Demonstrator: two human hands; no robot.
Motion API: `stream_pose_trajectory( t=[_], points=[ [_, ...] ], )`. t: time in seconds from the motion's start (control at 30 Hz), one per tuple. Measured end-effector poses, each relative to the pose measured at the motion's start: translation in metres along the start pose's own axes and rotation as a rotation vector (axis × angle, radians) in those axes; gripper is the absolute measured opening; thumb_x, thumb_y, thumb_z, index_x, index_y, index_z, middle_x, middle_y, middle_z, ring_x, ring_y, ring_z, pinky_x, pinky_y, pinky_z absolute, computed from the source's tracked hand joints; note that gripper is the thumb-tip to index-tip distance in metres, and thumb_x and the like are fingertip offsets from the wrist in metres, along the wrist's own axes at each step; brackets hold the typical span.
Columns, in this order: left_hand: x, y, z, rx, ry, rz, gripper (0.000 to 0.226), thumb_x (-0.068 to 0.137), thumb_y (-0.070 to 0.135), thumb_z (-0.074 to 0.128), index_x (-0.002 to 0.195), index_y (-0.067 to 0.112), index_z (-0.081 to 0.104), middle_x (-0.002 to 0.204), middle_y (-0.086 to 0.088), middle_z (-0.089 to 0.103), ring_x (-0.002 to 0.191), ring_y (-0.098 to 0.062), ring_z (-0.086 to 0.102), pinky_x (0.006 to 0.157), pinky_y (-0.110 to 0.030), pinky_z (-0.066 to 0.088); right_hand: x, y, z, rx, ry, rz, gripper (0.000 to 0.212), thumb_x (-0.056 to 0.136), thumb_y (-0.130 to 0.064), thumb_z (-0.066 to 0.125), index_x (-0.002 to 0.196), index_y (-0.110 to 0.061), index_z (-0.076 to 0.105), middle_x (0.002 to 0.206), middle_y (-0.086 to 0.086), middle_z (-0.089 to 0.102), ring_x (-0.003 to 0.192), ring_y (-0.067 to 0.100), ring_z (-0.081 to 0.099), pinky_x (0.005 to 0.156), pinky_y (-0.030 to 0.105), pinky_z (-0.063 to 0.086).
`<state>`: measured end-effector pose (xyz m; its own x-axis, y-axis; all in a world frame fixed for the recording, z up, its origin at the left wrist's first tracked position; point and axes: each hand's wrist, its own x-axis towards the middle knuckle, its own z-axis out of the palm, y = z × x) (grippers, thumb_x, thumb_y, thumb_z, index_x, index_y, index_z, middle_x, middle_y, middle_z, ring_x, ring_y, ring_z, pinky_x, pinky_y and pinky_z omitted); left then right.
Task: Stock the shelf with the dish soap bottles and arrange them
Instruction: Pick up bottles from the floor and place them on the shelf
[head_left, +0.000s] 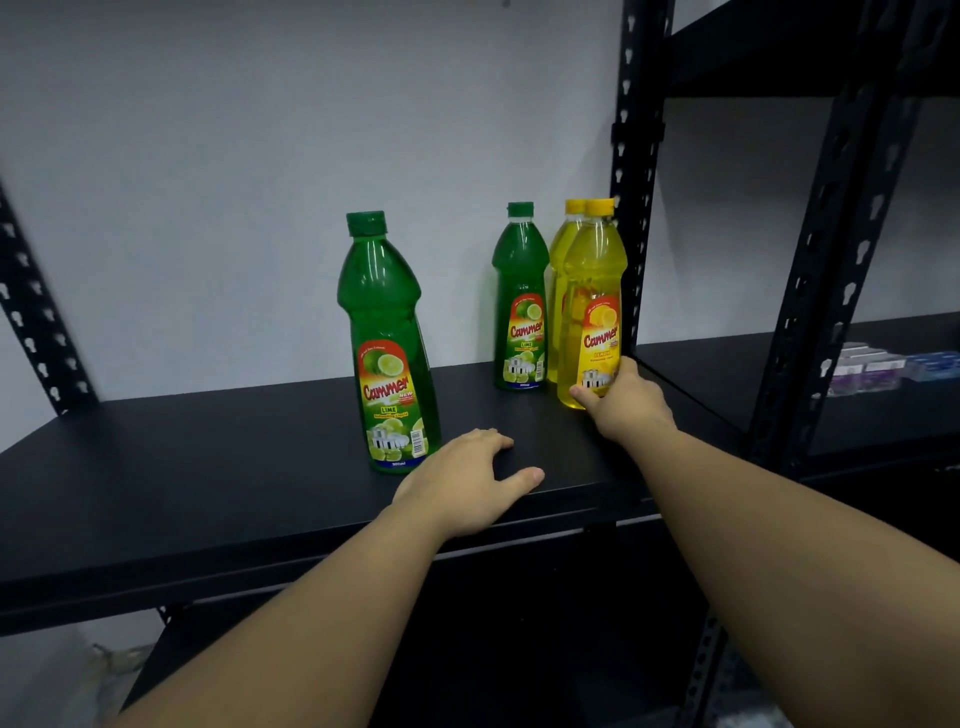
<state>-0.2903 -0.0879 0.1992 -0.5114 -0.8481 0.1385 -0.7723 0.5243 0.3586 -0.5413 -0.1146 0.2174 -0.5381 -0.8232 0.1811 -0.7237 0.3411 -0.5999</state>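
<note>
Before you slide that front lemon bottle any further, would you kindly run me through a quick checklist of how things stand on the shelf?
1. Right hand grips the front lemon bottle at its base: ok.
2. Left hand rests flat on the shelf, holding nothing: ok.
3. All four bottles upright, caps on: ok.
4. Near lime bottle in line with the rear lime bottle: not ok, it stands forward and apart.
5. Rear lemon bottle label facing out: cannot tell, hidden.

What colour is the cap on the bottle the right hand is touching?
Yellow cap, on the front yellow bottle at the right hand; head view.
</note>
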Motion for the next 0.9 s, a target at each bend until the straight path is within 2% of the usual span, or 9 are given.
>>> stream_pose_trajectory(
  t=[0.17, 0.27, 0.37, 0.47, 0.53, 0.6, 0.73, 0.83, 0.9],
  points=[
    [-0.008, -0.001, -0.003, -0.073, 0.104, -0.05, 0.07, 0.081, 0.083, 0.055, 0.13, 0.034, 0.064, 0.134, 0.014, 0.061, 0.121, -0.009, 0.058, 0.103, -0.041, 0.052, -0.023, 0.001, -0.001, -0.089, -0.007, -0.103, 0.092, 0.081, -0.063, 0.075, 0.146, -0.014, 0.033, 0.14, 0.014, 0.051, 0.13, 0.035, 0.048, 0.101, 0.05, 0.05],
    [-0.016, 0.0, -0.005, -0.098, 0.194, -0.059, 0.045, 0.085, 0.072, 0.065, 0.11, 0.035, 0.069, 0.111, 0.017, 0.062, 0.104, -0.008, 0.06, 0.092, -0.039, 0.056, -0.051, 0.011, -0.009, -0.2, -0.063, -0.204, 0.084, 0.081, -0.08, 0.058, 0.14, -0.02, 0.047, 0.133, 0.007, 0.057, 0.123, 0.029, 0.053, 0.097, 0.047, 0.051],
    [-0.027, -0.001, -0.005, -0.091, 0.234, -0.04, 0.035, 0.089, 0.064, 0.066, 0.107, 0.035, 0.072, 0.106, 0.018, 0.062, 0.101, -0.007, 0.06, 0.089, -0.038, 0.056, -0.083, 0.03, -0.01, -0.29, -0.009, -0.336, 0.083, 0.082, -0.09, 0.03, 0.128, -0.028, 0.061, 0.13, -0.004, 0.063, 0.121, 0.021, 0.056, 0.098, 0.043, 0.044],
    [-0.042, -0.005, -0.007, -0.143, 0.268, -0.034, 0.026, 0.09, 0.058, 0.069, 0.102, 0.035, 0.074, 0.104, 0.017, 0.064, 0.099, -0.007, 0.061, 0.084, -0.032, 0.054, -0.105, 0.043, -0.006, -0.298, 0.058, -0.402, 0.092, 0.084, -0.092, 0.017, 0.143, -0.031, 0.056, 0.153, -0.006, 0.051, 0.144, 0.017, 0.04, 0.116, 0.043, 0.026],
    [-0.053, -0.01, -0.01, -0.182, 0.342, -0.055, 0.014, 0.089, 0.049, 0.075, 0.086, 0.036, 0.07, 0.097, 0.016, 0.061, 0.092, -0.005, 0.059, 0.074, -0.023, 0.048, -0.112, 0.048, -0.005, -0.293, 0.064, -0.412, 0.1, 0.083, -0.094, 0.013, 0.149, -0.029, 0.05, 0.159, -0.006, 0.044, 0.149, 0.018, 0.032, 0.121, 0.044, 0.018],
    [-0.064, -0.018, -0.012, -0.226, 0.453, -0.108, 0.021, 0.086, 0.038, 0.081, 0.08, 0.032, 0.061, 0.097, 0.014, 0.054, 0.088, -0.007, 0.056, 0.07, -0.017, 0.043, -0.118, 0.052, -0.004, -0.328, 0.061, -0.428, 0.106, 0.081, -0.096, 0.012, 0.154, -0.026, 0.045, 0.162, -0.005, 0.039, 0.152, 0.019, 0.028, 0.123, 0.045, 0.014],
    [-0.07, -0.034, -0.031, -0.418, 0.59, -0.359, 0.051, 0.079, 0.025, 0.089, 0.107, 0.021, 0.046, 0.118, 0.0, 0.04, 0.095, -0.019, 0.061, 0.086, -0.036, 0.056, -0.125, 0.055, -0.002, -0.39, 0.065, -0.437, 0.112, 0.078, -0.098, 0.015, 0.159, -0.022, 0.035, 0.165, -0.002, 0.034, 0.154, 0.021, 0.023, 0.126, 0.048, 0.009],
    [-0.059, -0.045, -0.049, -0.48, 0.465, -0.514, 0.088, 0.081, 0.029, 0.09, 0.148, 0.017, 0.035, 0.142, -0.013, 0.04, 0.104, -0.02, 0.061, 0.096, -0.037, 0.051, -0.125, 0.054, -0.003, -0.349, 0.054, -0.418, 0.11, 0.081, -0.095, 0.012, 0.159, -0.021, 0.035, 0.165, -0.003, 0.034, 0.155, 0.02, 0.021, 0.126, 0.047, 0.008],
    [-0.053, -0.052, -0.057, -0.597, 0.376, -0.489, 0.095, 0.085, 0.024, 0.088, 0.159, 0.015, 0.029, 0.148, -0.015, 0.049, 0.114, -0.029, 0.066, 0.101, -0.047, 0.057, -0.124, 0.052, -0.004, -0.331, 0.049, -0.411, 0.109, 0.081, -0.093, 0.011, 0.159, -0.021, 0.036, 0.165, -0.003, 0.034, 0.155, 0.02, 0.022, 0.126, 0.047, 0.008]
  ],
)
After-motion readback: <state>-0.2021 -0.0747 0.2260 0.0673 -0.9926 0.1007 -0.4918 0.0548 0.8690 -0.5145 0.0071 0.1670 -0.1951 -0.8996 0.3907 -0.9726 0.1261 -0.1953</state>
